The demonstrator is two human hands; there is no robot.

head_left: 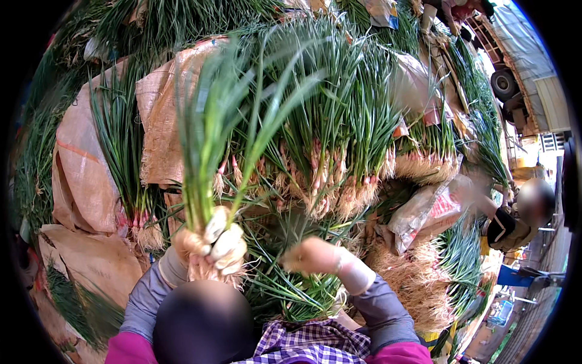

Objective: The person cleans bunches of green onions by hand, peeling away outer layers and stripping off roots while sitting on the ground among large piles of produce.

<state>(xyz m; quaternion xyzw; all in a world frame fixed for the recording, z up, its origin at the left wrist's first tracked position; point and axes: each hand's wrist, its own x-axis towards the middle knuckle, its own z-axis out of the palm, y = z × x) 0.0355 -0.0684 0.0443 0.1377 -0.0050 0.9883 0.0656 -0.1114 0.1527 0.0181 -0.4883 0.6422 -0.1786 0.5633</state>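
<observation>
Our left hand (212, 242) is clenched around a bunch of green onions (212, 139), gripped just above the roots and held upright. Our right hand (315, 256), at about three o'clock from it, looks closed in a loose fist; we cannot tell if it holds anything. To do this step well, we judge that we should squeeze low on the stems and keep the roots level. Farther, at twelve o'clock, lies the big heap of onions (339, 139) on brown sacks (163, 115).

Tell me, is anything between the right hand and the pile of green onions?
Nothing visible. The right hand hovers just above the green onions, fingers curled, with no sack or wrapper between. The left hand grips a separate bunch.
</observation>
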